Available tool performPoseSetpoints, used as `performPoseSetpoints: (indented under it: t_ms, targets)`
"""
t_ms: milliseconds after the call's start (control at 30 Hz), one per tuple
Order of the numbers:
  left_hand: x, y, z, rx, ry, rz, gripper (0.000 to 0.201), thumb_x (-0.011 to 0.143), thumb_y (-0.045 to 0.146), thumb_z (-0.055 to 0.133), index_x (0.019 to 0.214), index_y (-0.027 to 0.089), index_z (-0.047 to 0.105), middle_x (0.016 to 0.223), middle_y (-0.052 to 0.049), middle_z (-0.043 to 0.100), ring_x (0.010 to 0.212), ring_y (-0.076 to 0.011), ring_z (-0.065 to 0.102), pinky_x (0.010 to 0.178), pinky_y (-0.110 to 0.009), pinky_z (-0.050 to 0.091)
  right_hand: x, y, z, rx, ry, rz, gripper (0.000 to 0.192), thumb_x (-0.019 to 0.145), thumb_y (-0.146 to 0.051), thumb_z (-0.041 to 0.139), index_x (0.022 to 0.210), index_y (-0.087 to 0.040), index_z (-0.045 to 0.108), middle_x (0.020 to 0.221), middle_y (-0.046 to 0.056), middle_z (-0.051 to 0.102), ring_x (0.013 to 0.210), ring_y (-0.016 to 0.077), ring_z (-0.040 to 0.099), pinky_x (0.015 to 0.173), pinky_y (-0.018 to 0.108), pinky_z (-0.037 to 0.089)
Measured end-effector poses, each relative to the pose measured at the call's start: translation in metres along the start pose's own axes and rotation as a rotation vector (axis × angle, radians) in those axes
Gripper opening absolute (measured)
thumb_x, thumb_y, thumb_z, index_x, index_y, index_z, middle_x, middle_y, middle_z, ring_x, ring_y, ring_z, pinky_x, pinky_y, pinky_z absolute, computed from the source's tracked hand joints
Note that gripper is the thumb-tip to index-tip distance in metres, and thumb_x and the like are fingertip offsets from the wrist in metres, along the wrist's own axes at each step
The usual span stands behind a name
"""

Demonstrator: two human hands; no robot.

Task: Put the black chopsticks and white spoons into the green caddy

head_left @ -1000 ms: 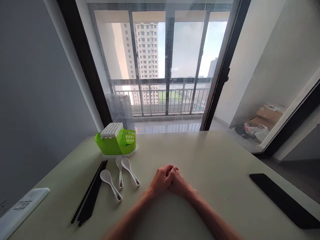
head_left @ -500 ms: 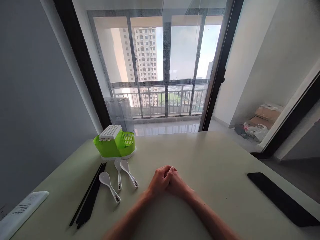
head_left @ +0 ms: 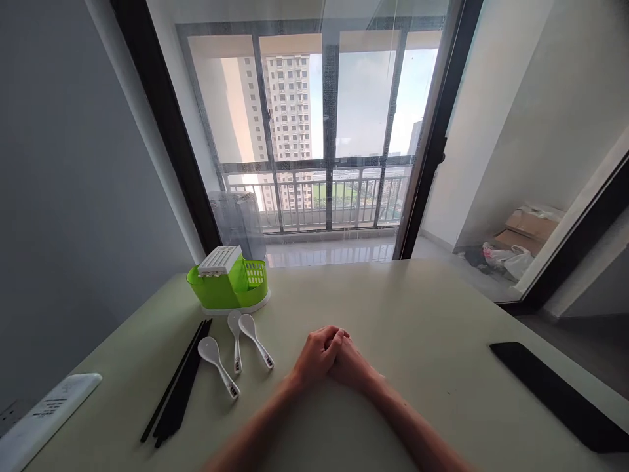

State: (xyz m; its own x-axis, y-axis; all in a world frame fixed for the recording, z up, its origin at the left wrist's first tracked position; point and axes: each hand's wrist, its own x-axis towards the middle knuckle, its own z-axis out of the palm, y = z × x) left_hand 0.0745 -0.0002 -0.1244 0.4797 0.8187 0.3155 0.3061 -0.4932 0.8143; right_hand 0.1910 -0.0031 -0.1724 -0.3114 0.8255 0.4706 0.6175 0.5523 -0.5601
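My left hand (head_left: 314, 354) and my right hand (head_left: 350, 364) are clasped together above the middle of the table, fingers closed around each other. No object shows in either one. To their left lie three white spoons: one spoon (head_left: 255, 337) closest to my hands, a second spoon (head_left: 236, 337) beside it, and a third spoon (head_left: 219, 367) nearer to me. Further left is a bundle of black chopsticks (head_left: 181, 393), some lying apart from the rest. Behind the spoons stands a green cutlery holder (head_left: 216, 293) with a white slotted top and white base.
A long white object with dark printing (head_left: 54, 413) lies at the table's left edge. On the right edge is a flat black strip (head_left: 555, 390). Beyond the pale table (head_left: 393, 308) stand a glass door and window; cardboard boxes (head_left: 533, 226) and bags sit on the floor at right.
The whole view has shifted very slightly. My clasped hands and the things on the table stay as they were.
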Motion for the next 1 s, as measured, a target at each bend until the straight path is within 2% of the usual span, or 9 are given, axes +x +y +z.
performPoseSetpoints:
  t_ms: [333, 1000]
  targets:
    - [-0.0016, 0.0028, -0.0003, 0.004, -0.008, -0.002, 0.039, 0.100, 0.036, 0.041, 0.110, 0.021, 0.075, 0.104, -0.004, 0.077, 0.095, -0.0189, 0.070, 0.087, -0.027, 0.051, -0.0024, 0.0016, 0.0007, 0.009, -0.007, -0.012, 0.021, 0.069, -0.007, 0.054, 0.077, -0.018, 0.070, 0.078, 0.005, 0.074, 0.070, 0.0177, 0.065, 0.061, 0.026, 0.040]
    - [-0.0006, 0.0032, -0.0003, 0.017, -0.009, -0.005, 0.041, 0.100, 0.040, 0.040, 0.109, 0.021, 0.076, 0.104, -0.004, 0.077, 0.098, -0.0198, 0.070, 0.090, -0.028, 0.052, -0.0014, -0.0002, -0.0007, -0.004, -0.015, -0.001, 0.022, 0.068, -0.005, 0.056, 0.077, -0.018, 0.070, 0.080, 0.006, 0.075, 0.073, 0.0186, 0.065, 0.064, 0.026, 0.042]
